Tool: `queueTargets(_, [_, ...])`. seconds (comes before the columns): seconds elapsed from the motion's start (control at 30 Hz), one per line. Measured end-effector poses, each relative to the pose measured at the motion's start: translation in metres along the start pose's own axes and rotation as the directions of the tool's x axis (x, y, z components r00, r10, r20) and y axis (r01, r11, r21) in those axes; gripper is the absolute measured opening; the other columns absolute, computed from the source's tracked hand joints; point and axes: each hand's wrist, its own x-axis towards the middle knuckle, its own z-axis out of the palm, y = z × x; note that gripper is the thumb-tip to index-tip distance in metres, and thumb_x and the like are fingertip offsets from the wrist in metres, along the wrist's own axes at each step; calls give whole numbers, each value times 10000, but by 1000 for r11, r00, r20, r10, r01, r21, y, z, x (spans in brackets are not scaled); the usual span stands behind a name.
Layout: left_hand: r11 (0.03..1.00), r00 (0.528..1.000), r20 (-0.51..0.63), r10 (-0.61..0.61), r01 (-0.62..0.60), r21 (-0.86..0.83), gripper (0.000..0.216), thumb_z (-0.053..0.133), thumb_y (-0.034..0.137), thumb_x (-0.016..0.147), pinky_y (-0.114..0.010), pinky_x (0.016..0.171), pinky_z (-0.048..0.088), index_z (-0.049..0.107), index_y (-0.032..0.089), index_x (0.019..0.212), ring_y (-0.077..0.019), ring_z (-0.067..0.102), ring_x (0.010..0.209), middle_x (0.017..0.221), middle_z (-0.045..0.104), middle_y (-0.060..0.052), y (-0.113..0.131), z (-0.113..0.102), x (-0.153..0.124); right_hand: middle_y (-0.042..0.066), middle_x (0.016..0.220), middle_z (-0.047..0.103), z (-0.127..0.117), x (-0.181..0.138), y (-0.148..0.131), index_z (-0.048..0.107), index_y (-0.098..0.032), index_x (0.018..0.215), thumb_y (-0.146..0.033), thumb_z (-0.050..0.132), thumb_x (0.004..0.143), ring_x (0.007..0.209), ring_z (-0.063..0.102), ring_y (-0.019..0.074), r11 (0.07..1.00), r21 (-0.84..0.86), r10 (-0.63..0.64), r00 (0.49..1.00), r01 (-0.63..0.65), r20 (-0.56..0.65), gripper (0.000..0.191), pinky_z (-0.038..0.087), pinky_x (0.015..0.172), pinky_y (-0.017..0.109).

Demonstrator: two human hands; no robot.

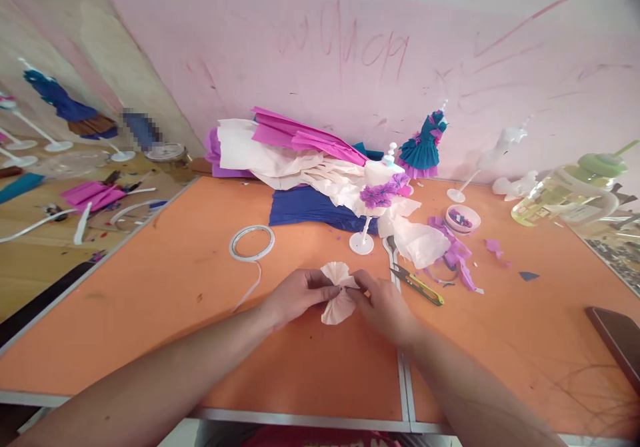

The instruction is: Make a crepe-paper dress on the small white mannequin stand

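Both hands meet over the orange table, pinching a piece of cream crepe paper [338, 310] gathered at its middle, so that it fans out above and below the fingers. My left hand [300, 295] grips it from the left, thumb and fingers closed. From the right, my right hand [383, 304] pinches the same gathered middle. Just beyond stands a small white mannequin [377, 174] on a round base, with purple paper flowers [379, 194] across it. Yellow thread snips [417, 284] lie right of my right hand, and a roll of white tape [252, 242] lies beyond my left.
Behind are piled crepe sheets in white [240, 144], pink [310, 139] and blue [320, 210]. A teal-dressed mannequin [426, 142], a bare white mannequin [500, 150], a small bowl [463, 220] and a bottle [565, 190] stand right. A brown phone-like object [617, 340] lies at the right edge.
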Motion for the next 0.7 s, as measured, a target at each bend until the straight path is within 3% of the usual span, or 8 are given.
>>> queueTargets(0.13, [998,996,-67,52,-55,-42,411,790,502,735,-390,874,524,710,152,934,-277,691,955,989,750,-97,1,5,1,70,1061,741,1,2,-1,642,-213,1184,-352,601,897,986,686,227,939,337,32,995,-61,90,321,521,734,299])
queueTargets(0.23, [993,988,-112,103,-108,-39,438,783,481,756,-390,860,529,662,161,1029,-268,703,930,956,747,-91,0,10,1,93,1028,754,5,7,3,692,-163,1115,-418,710,822,970,696,246,857,487,132,985,-168,107,388,535,826,358])
queueTargets(0.33, [988,989,-66,130,-135,-74,466,780,462,768,-392,876,534,618,168,1091,-260,707,945,958,740,-84,1,11,0,94,979,762,8,12,10,736,-136,1019,-449,784,743,911,703,240,763,590,202,964,-264,171,420,531,837,375])
queueTargets(0.4, [983,988,-8,152,-152,-108,430,754,457,799,-390,941,520,612,172,1089,-248,694,1018,1040,730,-92,4,10,-1,80,919,759,10,14,13,743,-133,986,-459,800,718,842,699,221,728,625,209,959,-282,189,425,531,804,368])
queueTargets(0.5, [982,986,27,167,-164,-93,396,755,448,802,-378,903,539,595,176,1041,-222,702,955,1022,719,-84,8,8,-5,68,858,746,11,15,13,729,-137,937,-453,773,741,772,681,201,761,610,212,973,-222,90,374,529,752,361])
queueTargets(0.6, [986,984,67,163,-164,17,360,768,430,787,-379,839,554,622,168,986,-220,709,850,925,733,-75,10,9,-8,70,814,738,12,14,11,709,-148,882,-428,724,782,756,676,205,833,519,227,974,-193,-3,298,530,743,366])
queueTargets(0.7, [970,988,41,149,-154,187,265,716,417,822,-378,851,542,689,168,908,-239,708,873,902,750,-74,10,10,-8,77,847,743,12,13,11,707,-158,897,-417,687,804,790,683,215,854,473,249,968,-216,-8,275,530,753,360])
